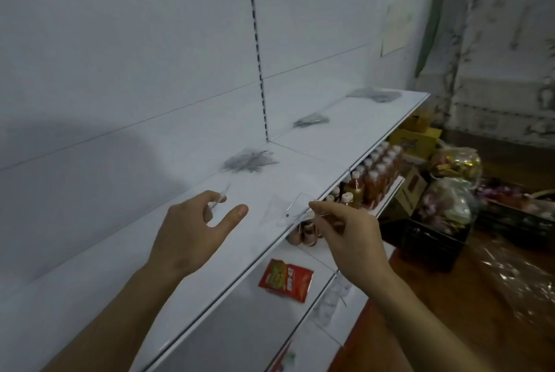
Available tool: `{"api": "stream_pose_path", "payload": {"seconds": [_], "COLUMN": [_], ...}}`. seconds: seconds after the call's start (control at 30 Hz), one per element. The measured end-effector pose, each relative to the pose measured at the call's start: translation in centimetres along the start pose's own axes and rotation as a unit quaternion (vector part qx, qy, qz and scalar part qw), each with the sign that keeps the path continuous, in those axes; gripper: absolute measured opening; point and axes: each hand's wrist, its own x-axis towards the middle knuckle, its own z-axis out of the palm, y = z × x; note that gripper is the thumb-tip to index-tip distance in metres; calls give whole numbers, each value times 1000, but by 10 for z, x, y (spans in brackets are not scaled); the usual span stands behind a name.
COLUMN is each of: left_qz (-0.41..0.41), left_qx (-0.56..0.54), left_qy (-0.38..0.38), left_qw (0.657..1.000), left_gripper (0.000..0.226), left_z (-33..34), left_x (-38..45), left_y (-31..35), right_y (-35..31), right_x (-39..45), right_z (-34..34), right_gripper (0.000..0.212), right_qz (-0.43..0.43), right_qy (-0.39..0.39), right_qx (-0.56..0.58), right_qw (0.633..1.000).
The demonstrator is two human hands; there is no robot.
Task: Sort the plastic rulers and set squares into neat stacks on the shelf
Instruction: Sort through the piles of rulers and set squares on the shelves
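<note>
On the shelf, front to back: a sorting job part done, judged from three grey piles along the back edge and loose clear pieces near the front edge.

Shelf point(345, 143): white, long, running away to the right; it carries all stacks. Use its back edge as the line for each stack.

Near pile point(249, 161): clear plastic pieces fanned out against the back edge, not squared. It probably needs tidying before more is added.

Mid pile point(310, 121): smaller, further along the back edge, well apart from the near pile.

Far pile point(374, 95): near the far right end of the shelf; contents too blurred to tell.

Left hand point(192, 230): palm down over the shelf, thumb spread wide. The fingertips pinch a thin clear strip, most likely a ruler point(220, 198); the pinch is light and narrow.

Right hand point(351, 239): at the front edge, thumb and forefinger closed on the corner of a clear set square point(288, 206), which lies partly over the front edge.

Step in hand: judged as carrying each piece to its own kind.

Method: hold by the edges only; clear plastic is slick and flexes. Lay each piece flat, then slide it until its edges match those beneath.

Risk: the set square overhangs the front edge and could drop to the lower shelf with the bottles point(375, 176).
</note>
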Motion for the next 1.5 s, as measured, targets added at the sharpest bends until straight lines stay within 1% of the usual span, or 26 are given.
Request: {"api": "stream_pose_path", "payload": {"seconds": [0.03,0.17,0.27,0.4,0.5,0.6,0.67,0.73,0.83,0.9,0.93,1.0,1.07,1.17,1.27,1.37,1.5], "left_qz": [17,74,98,107,109,78,64,58,48,52,56,61,64,68,59,72,55], "left_qx": [12,38,42,9,22,46,57,69,75,82,86,94,96,92,74,83,102], "left_qy": [3,26,40,58,85,94,95,100,94,84,78,69,63,55,35,8,-33], "left_qw": [1000,996,993,992,990,991,992,991,992,992,992,991,991,992,995,994,993], "left_gripper": [76,72,69,70,66,58,52,50,51,51,50,50,52,55,58,61,61], "left_z": [9,39,54,54,54,55,53,50,48,52,56,67,85,121,171,230,303], "left_x": [13,67,112,166,192,201,204,208,212,215,217,227,241,267,303,345,392], "left_y": [4,12,9,-8,-20,-29,-34,-41,-48,-49,-48,-44,-33,-14,8,29,53], "right_y": [9,37,50,55,57,56,54,52,58,67,74,87,103,131,165,204,256], "right_x": [8,49,96,159,200,231,250,267,284,294,299,308,319,338,366,396,430], "right_z": [-1,-10,-12,7,36,65,84,99,111,112,111,103,89,63,28,-10,-56], "right_gripper": [28,26,27,28,27,25,26,28,33,34,35,40,44,44,39,33,29], "right_qz": [5,7,11,-11,-14,1,-11,-33,-75,-120,-131,-126,-117,-125,-130,-128,-103], "right_qy": [5,12,-13,-61,-105,-147,-189,-230,-291,-315,-329,-348,-349,-349,-348,-321,-298], "right_qx": [-7,-27,-55,-70,-17,57,67,47,-34,-77,-86,-93,-96,-101,-121,-134,-145], "right_qw": [1000,1000,998,996,994,988,980,972,953,938,931,924,925,924,920,929,938]}}
